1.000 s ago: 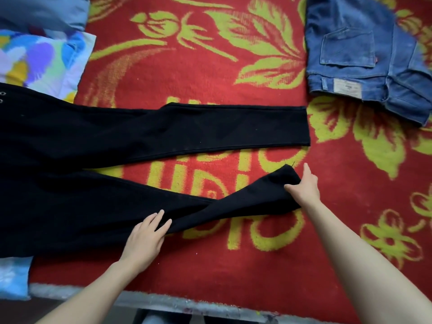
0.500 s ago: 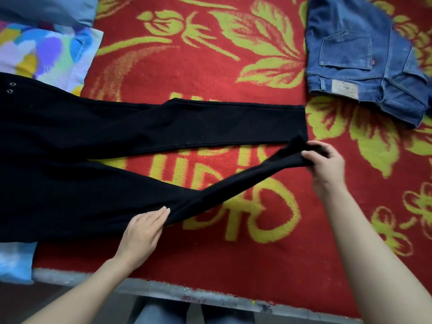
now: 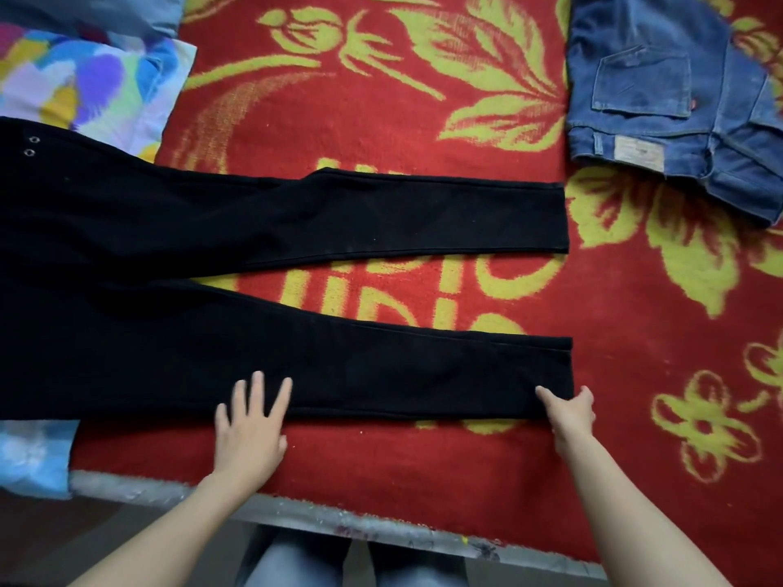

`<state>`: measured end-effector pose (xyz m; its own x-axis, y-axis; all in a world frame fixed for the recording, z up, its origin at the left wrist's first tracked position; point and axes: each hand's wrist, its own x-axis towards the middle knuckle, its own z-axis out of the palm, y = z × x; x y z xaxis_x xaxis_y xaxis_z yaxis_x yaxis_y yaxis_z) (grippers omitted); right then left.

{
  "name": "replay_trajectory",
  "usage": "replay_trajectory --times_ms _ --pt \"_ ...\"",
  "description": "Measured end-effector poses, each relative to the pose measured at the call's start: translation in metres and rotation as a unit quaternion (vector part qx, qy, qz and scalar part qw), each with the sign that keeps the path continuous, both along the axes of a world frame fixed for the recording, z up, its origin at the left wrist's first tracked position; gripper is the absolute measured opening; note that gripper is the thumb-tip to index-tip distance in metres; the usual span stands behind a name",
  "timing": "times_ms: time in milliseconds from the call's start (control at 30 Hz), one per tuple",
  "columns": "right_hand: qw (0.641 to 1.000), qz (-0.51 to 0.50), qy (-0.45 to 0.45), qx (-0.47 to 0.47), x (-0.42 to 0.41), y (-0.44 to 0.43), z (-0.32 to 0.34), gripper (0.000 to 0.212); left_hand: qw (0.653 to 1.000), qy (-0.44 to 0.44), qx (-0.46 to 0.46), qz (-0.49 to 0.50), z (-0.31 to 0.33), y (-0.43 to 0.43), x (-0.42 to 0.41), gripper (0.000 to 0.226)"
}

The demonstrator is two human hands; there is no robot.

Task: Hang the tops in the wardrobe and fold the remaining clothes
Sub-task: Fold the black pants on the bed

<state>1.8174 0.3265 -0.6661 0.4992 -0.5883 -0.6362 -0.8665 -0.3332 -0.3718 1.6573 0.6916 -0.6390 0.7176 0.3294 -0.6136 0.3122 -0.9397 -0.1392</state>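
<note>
As left hand (image 3: 250,430) presses, right hand (image 3: 570,413) pinches trousers (image 3: 254,230).

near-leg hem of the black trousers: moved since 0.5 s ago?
Yes. The near-leg hem, held by the right hand, came back toward the person, away from the far leg's hem it almost touched.

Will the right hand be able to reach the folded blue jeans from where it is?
Probably yes. Only bare red blanket lies between the right hand and the blue jeans; nothing blocks the way. It would first need to let go of the black trousers it pinches.
</note>
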Motion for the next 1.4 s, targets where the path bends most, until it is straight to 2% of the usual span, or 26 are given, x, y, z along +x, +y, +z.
replay_trajectory --times_ms 33,100,167,233,300,367,500,633,733,900,1133,1233,1333,1400 --pt "1.000 -0.011 0.001 0.003 0.000 0.001 -0.003 0.076 0.998 0.035 0.010 0.041 -0.002 0.008 -0.004 0.085" --pt "1.000 -0.024 -0.005 -0.005 0.002 0.000 -0.004 0.055 0.992 0.079 0.006 0.097 -0.005 0.024 -0.012 0.083" --pt "0.998 -0.041 -0.029 -0.048 0.003 -0.004 -0.001 0.039 0.989 0.111 -0.013 0.098 -0.006 0.035 -0.017 0.081" --pt "0.992 -0.050 -0.048 -0.100 0.004 -0.005 0.005 0.033 0.990 0.125 -0.010 0.066 -0.007 0.042 -0.018 0.076" --pt "0.990 -0.011 -0.014 -0.138 0.006 0.004 0.013 0.041 0.994 0.104 0.006 0.036 -0.007 0.048 -0.013 0.066" --pt "0.979 0.087 0.033 -0.181 0.012 0.021 0.021 0.056 0.998 0.059 0.021 0.016 -0.005 0.056 -0.002 0.059" --pt "0.946 0.266 -0.008 -0.186 0.046 0.079 0.036 0.056 0.998 -0.013 0.065 -0.009 0.006 0.087 0.038 0.057" --pt "0.876 0.435 -0.036 -0.205 0.078 0.148 0.043 0.049 0.996 -0.044 0.076 0.011 0.018 0.133 0.083 0.058" --pt "0.827 0.520 -0.054 -0.205 0.103 0.204 0.041 0.051 0.994 -0.065 0.092 0.012 0.023 0.181 0.113 0.059" --pt "0.768 0.601 -0.052 -0.216 0.143 0.276 0.028 0.057 0.988 -0.094 0.123 -0.014 0.022 0.259 0.157 0.058" --pt "0.736 0.638 -0.057 -0.218 0.188 0.336 0.007 0.067 0.986 -0.085 0.138 -0.030 0.004 0.344 0.203 0.057" --pt "0.707 0.669 -0.038 -0.228 0.201 0.346 0.000 0.078 0.985 -0.067 0.150 -0.043 -0.002 0.363 0.221 0.061" --pt "0.667 0.685 -0.027 -0.292 0.205 0.351 -0.006 0.085 0.982 -0.041 0.168 -0.069 -0.006 0.375 0.234 0.069" --pt "0.654 0.668 -0.055 -0.351 0.202 0.353 -0.005 0.078 0.984 -0.047 0.157 -0.065 -0.004 0.379 0.242 0.070"
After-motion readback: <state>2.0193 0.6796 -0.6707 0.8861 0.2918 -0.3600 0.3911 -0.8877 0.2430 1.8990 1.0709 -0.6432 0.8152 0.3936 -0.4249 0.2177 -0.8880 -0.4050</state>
